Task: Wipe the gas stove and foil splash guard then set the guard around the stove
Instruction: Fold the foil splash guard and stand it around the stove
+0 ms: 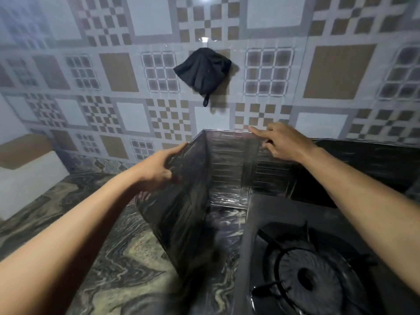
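My left hand [156, 171] grips the dark ribbed folding foil splash guard [227, 169] at its side panel; my right hand [284, 142] pinches its top edge. Wiping seems finished, though dimness hides smears. Seating the guard around the black gas stove [318, 258] remains.

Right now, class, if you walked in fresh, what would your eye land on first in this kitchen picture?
First, the two bare hands at centre: the left hand grips the side panel of the upright foil splash guard, and the right hand rests on its top edge. Next, the black cloth hanging on the patterned tile wall above, and the gas stove burner at lower right.
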`<act>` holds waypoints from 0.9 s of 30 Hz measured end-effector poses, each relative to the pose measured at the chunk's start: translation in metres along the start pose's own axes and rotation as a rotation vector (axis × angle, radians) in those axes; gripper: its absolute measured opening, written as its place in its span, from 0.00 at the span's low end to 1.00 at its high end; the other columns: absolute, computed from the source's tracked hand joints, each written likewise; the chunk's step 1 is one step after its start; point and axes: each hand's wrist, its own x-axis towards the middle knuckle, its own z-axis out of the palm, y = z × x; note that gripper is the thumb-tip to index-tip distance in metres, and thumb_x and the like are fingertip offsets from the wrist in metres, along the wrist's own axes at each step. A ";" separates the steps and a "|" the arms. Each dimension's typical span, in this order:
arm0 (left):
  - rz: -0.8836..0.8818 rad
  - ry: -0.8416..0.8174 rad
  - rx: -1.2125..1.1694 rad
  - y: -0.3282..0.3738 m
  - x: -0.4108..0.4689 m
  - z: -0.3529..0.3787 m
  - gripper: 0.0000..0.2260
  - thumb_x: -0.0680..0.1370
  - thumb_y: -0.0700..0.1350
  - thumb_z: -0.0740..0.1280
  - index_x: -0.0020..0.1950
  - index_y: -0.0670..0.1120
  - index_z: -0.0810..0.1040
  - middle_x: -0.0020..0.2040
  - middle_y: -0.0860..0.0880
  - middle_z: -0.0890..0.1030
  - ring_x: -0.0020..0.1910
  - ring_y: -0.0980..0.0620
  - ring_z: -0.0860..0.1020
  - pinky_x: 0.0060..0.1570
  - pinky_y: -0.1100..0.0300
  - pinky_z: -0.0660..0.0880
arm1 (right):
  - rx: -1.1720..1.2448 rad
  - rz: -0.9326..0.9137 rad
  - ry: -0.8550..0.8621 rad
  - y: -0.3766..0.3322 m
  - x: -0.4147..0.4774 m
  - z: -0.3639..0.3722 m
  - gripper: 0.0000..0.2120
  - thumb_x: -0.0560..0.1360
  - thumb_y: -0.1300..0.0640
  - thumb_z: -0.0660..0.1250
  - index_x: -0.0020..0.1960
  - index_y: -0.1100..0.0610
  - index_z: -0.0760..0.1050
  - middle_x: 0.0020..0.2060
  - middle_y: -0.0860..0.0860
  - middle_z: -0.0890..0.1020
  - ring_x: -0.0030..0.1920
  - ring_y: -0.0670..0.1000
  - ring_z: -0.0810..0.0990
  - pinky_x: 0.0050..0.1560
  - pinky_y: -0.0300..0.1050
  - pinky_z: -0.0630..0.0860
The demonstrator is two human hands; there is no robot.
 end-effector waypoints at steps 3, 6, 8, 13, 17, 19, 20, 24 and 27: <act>0.086 -0.039 -0.045 0.022 0.005 0.016 0.39 0.73 0.33 0.72 0.77 0.57 0.60 0.65 0.67 0.67 0.63 0.70 0.67 0.56 0.81 0.65 | -0.138 0.005 0.030 0.005 -0.015 -0.007 0.32 0.80 0.52 0.64 0.77 0.36 0.52 0.50 0.50 0.73 0.58 0.56 0.73 0.59 0.55 0.71; 0.104 -0.035 -0.019 0.034 0.011 0.034 0.40 0.74 0.30 0.69 0.78 0.57 0.58 0.68 0.66 0.63 0.65 0.69 0.62 0.66 0.69 0.57 | -0.128 -0.039 0.054 -0.008 -0.017 -0.003 0.32 0.79 0.52 0.65 0.78 0.39 0.54 0.59 0.54 0.76 0.60 0.58 0.74 0.63 0.55 0.68; 0.093 -0.021 -0.005 0.037 0.013 0.041 0.41 0.74 0.30 0.69 0.79 0.58 0.57 0.72 0.64 0.62 0.67 0.68 0.61 0.66 0.69 0.57 | -0.115 -0.059 0.084 -0.016 -0.014 0.006 0.35 0.78 0.54 0.67 0.78 0.39 0.54 0.58 0.56 0.76 0.58 0.59 0.75 0.62 0.55 0.69; 0.024 0.095 0.014 0.043 0.010 0.041 0.40 0.73 0.34 0.72 0.79 0.57 0.59 0.73 0.55 0.70 0.69 0.59 0.66 0.64 0.64 0.60 | -0.133 -0.074 0.181 -0.017 -0.005 0.017 0.35 0.78 0.61 0.65 0.78 0.41 0.56 0.55 0.58 0.76 0.55 0.62 0.76 0.56 0.54 0.71; -0.002 0.132 -0.030 0.057 0.008 0.048 0.39 0.72 0.36 0.73 0.78 0.54 0.60 0.68 0.60 0.69 0.67 0.59 0.67 0.60 0.68 0.61 | -0.106 -0.092 0.197 -0.004 -0.010 0.013 0.35 0.78 0.62 0.65 0.78 0.40 0.56 0.52 0.57 0.77 0.52 0.61 0.77 0.53 0.53 0.72; 0.012 0.138 -0.038 0.071 0.010 0.056 0.39 0.72 0.34 0.73 0.78 0.52 0.61 0.65 0.61 0.69 0.64 0.60 0.68 0.54 0.76 0.61 | -0.107 -0.082 0.186 0.009 -0.021 0.006 0.35 0.78 0.63 0.65 0.78 0.40 0.56 0.53 0.58 0.77 0.52 0.60 0.76 0.52 0.52 0.72; 0.023 0.137 -0.032 0.079 0.011 0.062 0.38 0.72 0.32 0.72 0.78 0.52 0.63 0.63 0.61 0.69 0.62 0.60 0.68 0.51 0.77 0.61 | -0.113 -0.069 0.176 0.016 -0.028 0.002 0.35 0.78 0.63 0.65 0.78 0.40 0.56 0.54 0.58 0.77 0.52 0.59 0.76 0.52 0.51 0.72; 0.053 0.105 0.004 0.105 0.015 0.077 0.37 0.71 0.34 0.73 0.76 0.54 0.66 0.63 0.59 0.73 0.64 0.58 0.71 0.59 0.68 0.63 | -0.112 -0.026 0.137 0.049 -0.055 -0.016 0.36 0.77 0.60 0.68 0.77 0.38 0.56 0.48 0.55 0.74 0.45 0.53 0.71 0.47 0.49 0.71; 0.076 0.049 0.085 0.115 0.018 0.084 0.36 0.72 0.37 0.73 0.76 0.57 0.65 0.68 0.57 0.74 0.66 0.55 0.72 0.64 0.61 0.66 | -0.040 -0.005 0.059 0.074 -0.072 -0.026 0.37 0.77 0.57 0.69 0.75 0.34 0.53 0.44 0.50 0.70 0.44 0.51 0.71 0.43 0.48 0.73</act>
